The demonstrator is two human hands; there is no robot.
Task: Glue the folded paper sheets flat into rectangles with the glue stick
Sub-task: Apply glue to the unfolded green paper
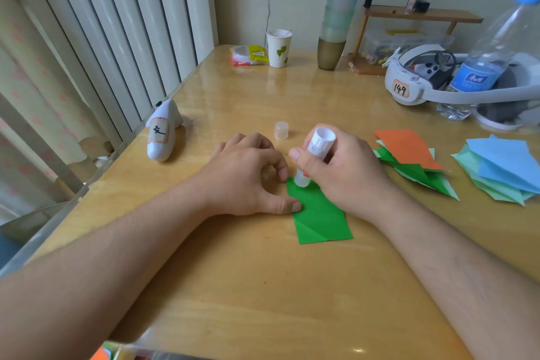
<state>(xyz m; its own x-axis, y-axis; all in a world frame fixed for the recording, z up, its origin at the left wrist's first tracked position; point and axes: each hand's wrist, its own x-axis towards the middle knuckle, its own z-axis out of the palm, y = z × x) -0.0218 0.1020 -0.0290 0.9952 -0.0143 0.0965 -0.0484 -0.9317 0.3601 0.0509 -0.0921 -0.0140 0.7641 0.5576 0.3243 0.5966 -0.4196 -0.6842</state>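
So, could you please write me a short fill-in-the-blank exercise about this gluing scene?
1. The right hand grips the glue stick, its tip pressed on the ____ folded sheet.
2. The left hand steadies that sheet with its ____ on the left edge.
3. The glue cap stands on the ____, apart from both hands.
4. The topmost sheet of the nearer pile is ____.

Missing words: green; thumb; table; orange

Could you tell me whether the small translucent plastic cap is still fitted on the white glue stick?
No, the small translucent plastic cap stands by itself on the wooden table, beyond the white glue stick held in the right hand.
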